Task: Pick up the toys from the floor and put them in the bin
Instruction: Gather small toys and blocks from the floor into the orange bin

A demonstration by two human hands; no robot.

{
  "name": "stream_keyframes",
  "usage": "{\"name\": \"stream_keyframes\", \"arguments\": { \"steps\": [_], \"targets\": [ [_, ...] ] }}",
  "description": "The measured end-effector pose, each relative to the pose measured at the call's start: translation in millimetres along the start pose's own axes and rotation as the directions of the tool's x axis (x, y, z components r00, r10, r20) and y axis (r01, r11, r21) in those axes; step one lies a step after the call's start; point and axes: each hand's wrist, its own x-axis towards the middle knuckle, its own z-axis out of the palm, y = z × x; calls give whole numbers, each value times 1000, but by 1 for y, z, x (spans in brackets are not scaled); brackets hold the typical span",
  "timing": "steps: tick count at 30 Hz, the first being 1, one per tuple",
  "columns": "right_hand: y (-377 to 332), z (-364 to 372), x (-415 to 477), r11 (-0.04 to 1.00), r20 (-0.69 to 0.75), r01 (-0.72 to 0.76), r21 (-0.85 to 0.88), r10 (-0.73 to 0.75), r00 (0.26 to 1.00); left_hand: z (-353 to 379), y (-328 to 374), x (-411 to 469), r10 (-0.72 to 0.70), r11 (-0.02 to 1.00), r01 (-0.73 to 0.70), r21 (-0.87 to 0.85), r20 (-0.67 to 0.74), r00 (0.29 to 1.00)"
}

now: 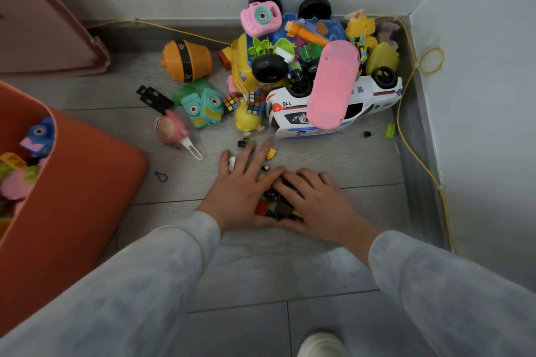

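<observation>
My left hand (242,191) and my right hand (314,203) lie flat on the grey floor, side by side, cupped around a small heap of little toy bricks (274,206) between them; fingers are spread. A few loose bricks (270,153) lie just beyond the fingertips. Behind them a large pile of toys fills the corner: a white police car (293,113) on its side, a pink car body (333,84), a pink toy camera (260,18), a puzzle cube (256,102). The orange bin (72,182) stands at the left with several toys inside.
An orange spinning-top toy (187,60), a teal camera toy (204,109), a pink figure (171,129) and a black piece (153,98) lie scattered on the floor. A yellow cable (417,153) runs along the wall. A pink box (43,23) stands at far left. My shoe (322,345) is below.
</observation>
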Motion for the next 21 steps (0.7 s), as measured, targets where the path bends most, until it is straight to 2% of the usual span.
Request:
{"name": "stream_keyframes", "arguments": {
  "steps": [3,6,11,13,16,21],
  "targets": [
    [-4,3,-2,1000,-34,21,-7,-21,999,7,5,-9,37,999,-36,20,-41,998],
    [-13,1,0,998,-35,57,10,-56,998,14,13,-24,-43,996,36,-82,-81,996],
    [-24,-6,1,990,57,-7,139,-1,998,7,31,-29,-127,963,135,-232,48,991],
    [-27,-14,2,974,137,-51,220,20,990,1,39,-29,-152,911,187,-366,123,981],
    [-33,-25,1,935,227,-157,317,86,970,-9,50,-32,-237,820,285,-496,159,958],
    [-41,-38,-14,836,218,-315,450,239,946,-24,52,-31,-389,774,395,-494,121,913]
  ]
}}
